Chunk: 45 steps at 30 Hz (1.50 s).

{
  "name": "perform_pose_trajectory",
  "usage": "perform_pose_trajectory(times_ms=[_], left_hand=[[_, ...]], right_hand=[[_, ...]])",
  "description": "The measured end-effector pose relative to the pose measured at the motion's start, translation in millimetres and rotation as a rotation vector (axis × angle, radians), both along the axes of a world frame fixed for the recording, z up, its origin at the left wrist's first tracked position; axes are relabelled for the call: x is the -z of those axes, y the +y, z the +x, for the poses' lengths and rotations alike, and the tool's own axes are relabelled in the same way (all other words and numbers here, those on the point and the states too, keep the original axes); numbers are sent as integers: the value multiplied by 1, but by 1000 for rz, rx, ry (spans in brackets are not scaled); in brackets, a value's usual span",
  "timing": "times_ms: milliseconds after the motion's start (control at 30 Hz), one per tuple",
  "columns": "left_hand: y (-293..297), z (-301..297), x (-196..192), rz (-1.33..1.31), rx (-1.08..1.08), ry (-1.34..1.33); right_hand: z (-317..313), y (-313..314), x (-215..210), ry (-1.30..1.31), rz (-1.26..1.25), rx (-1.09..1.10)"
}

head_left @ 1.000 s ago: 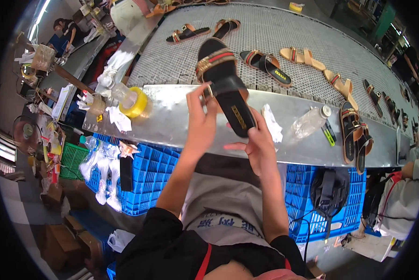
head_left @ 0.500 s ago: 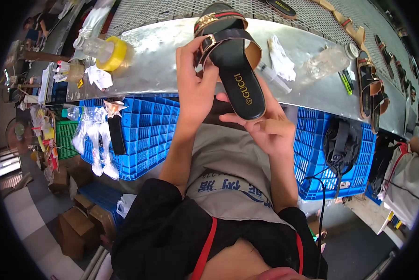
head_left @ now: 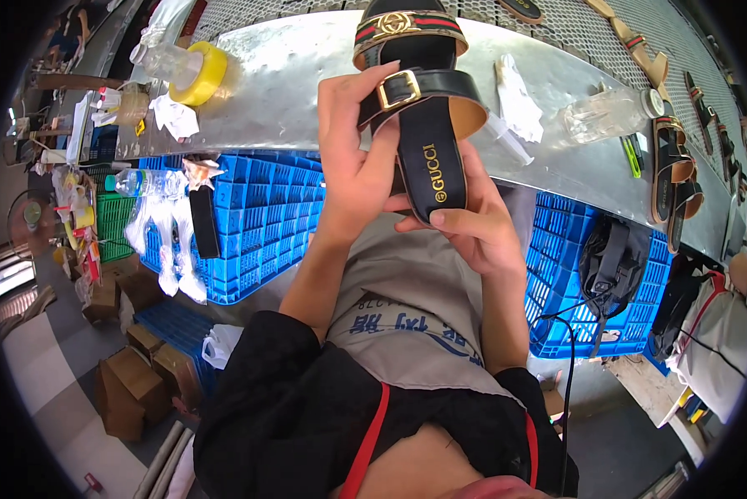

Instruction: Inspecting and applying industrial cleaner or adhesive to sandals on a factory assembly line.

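Observation:
Between my two hands is a black slide sandal (head_left: 430,154), raised over the near edge of the metal worktop, insole facing up and heel end toward me. It has a black strap with a gold buckle (head_left: 399,90) and, farther off, a green-and-red striped strap (head_left: 411,29) bearing a gold emblem. My left hand (head_left: 352,154) grips the sandal's left side at the buckle strap, fingers closed on it. My right hand (head_left: 477,220) pinches the heel end, its thumb against the heel's edge and the other fingers partly hidden underneath.
On the metal worktop (head_left: 282,91) lie a yellow tape roll (head_left: 200,73), white tissue (head_left: 519,100), a syringe (head_left: 508,140) and a clear bottle (head_left: 610,116). More sandals (head_left: 668,170) sit at the right. Blue crates (head_left: 261,224) stand below, and a mesh conveyor (head_left: 307,15) runs behind.
The sandal has turned straighter, its heel end swinging left and its striped strap tilting into fuller view. My right thumb has come round onto the heel's edge. My left hand keeps its grip.

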<state>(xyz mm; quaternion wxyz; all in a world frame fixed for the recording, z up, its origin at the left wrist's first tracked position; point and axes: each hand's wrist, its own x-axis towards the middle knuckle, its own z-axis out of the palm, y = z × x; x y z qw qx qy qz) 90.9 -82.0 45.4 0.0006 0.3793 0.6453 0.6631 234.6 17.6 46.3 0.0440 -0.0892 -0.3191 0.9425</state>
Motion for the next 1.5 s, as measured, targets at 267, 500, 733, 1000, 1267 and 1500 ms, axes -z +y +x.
perform_pose_trajectory(times_ms=[267,500,733,1000,1267,1500], left_hand=[[0,-5,0,-78,-88,-8],[-3,-10,-18,-129,-73,101],[-8,-39,-11,92,-79,-228],[19,-36,-17,381,295,-947],[19,-72,-17,45,356,-819],[38,-141,-55,54,193,-681]], right_hand=[[-5,8,5,8,-131,-49],[-12,4,-3,-8,-123,-24],[2,-9,15,-39,48,77],[9,-16,32,-126,202,129],[7,-11,33,-72,294,91],[-57,-4,-4,27,141,-10]])
